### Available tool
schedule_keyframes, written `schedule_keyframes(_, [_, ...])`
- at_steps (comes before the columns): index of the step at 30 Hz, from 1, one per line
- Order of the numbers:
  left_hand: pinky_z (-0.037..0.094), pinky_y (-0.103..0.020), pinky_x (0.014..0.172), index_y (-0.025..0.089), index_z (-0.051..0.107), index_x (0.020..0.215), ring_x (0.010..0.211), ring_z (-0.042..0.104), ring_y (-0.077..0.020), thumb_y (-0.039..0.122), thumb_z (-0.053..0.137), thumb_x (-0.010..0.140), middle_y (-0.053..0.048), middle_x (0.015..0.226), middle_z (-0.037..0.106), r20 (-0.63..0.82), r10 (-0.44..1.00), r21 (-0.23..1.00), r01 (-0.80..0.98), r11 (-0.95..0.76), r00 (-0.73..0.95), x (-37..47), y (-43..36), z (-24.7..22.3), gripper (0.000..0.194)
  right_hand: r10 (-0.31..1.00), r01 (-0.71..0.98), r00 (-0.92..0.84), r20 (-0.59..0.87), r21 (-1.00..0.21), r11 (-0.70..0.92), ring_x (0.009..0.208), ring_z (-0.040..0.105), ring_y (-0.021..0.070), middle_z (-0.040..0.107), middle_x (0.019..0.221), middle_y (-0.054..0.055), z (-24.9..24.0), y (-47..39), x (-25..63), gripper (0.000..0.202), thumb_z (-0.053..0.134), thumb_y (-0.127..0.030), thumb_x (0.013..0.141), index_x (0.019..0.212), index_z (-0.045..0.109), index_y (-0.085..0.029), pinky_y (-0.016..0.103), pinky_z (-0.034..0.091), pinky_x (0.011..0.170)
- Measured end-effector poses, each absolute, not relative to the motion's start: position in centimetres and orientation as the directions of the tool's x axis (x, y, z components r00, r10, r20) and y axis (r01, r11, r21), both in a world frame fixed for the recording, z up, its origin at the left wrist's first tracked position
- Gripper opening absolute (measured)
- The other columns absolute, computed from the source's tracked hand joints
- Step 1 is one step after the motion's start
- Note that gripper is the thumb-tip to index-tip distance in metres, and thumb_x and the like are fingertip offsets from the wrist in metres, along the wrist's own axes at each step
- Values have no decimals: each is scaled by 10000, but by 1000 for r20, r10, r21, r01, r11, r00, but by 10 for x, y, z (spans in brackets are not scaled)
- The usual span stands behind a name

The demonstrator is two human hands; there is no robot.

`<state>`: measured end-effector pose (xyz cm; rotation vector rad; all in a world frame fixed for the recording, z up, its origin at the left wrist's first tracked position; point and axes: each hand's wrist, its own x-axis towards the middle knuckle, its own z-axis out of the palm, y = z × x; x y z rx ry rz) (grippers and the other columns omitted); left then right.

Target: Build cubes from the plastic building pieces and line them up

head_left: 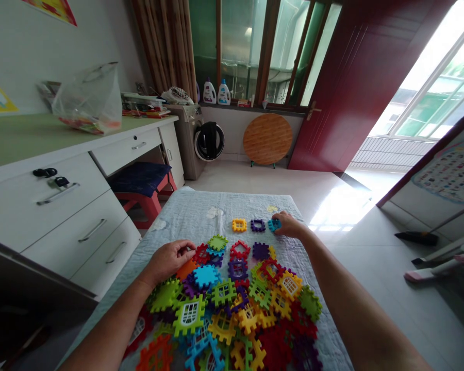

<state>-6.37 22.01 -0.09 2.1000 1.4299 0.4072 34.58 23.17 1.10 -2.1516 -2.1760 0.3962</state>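
My right hand [288,225] pinches a blue interlocking plastic block [274,224] at the right end of a short row on the cloth. Left of it lie a purple frame block [257,225] and a yellow frame block [239,225], set apart from each other. My left hand [172,262] rests at the left edge of the block pile, fingers loosely bent and a little apart, holding nothing that I can see. Near its fingertips are a red block [202,253] and a green block [217,242]. An orange block [186,269] lies partly under that hand.
A heap of many-coloured notched blocks [224,292] covers the near part of the cloth-covered table [189,211]. At left stand a white drawer desk [100,206] and a stool [141,180]. Behind are a washing machine [187,139] and a round wooden tabletop [268,138].
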Motion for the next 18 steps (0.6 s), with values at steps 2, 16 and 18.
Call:
schedule_keyframes(2, [356, -234, 576, 217, 664, 911, 597, 517, -149, 468, 495, 800, 25, 643, 579, -58, 921, 606, 747, -273, 384, -64, 220, -2, 323, 989, 975, -28, -143, -221, -5, 1000, 505, 268, 544, 1134, 114, 11, 232, 346, 532, 637, -220, 642, 1171, 586, -194, 327, 404, 838])
schedule_keyframes(16, [347, -225, 552, 213, 659, 897, 583, 507, -141, 458, 500, 796, 28, 623, 564, -46, 918, 618, 733, -283, 393, -64, 220, -2, 309, 984, 869, 106, 143, -494, -22, 1214, 444, 275, 423, 1337, 125, 7, 189, 351, 690, 607, -310, 708, 1354, 387, -208, 407, 399, 975])
schedule_keyframes(18, [347, -224, 549, 214, 657, 903, 577, 503, -140, 464, 501, 797, 30, 618, 556, -47, 918, 626, 728, -280, 394, -64, 220, -3, 313, 970, 810, 129, 204, -586, 15, 1146, 499, 262, 466, 1294, 105, 4, 175, 349, 589, 597, -315, 717, 1284, 464, -232, 406, 454, 906])
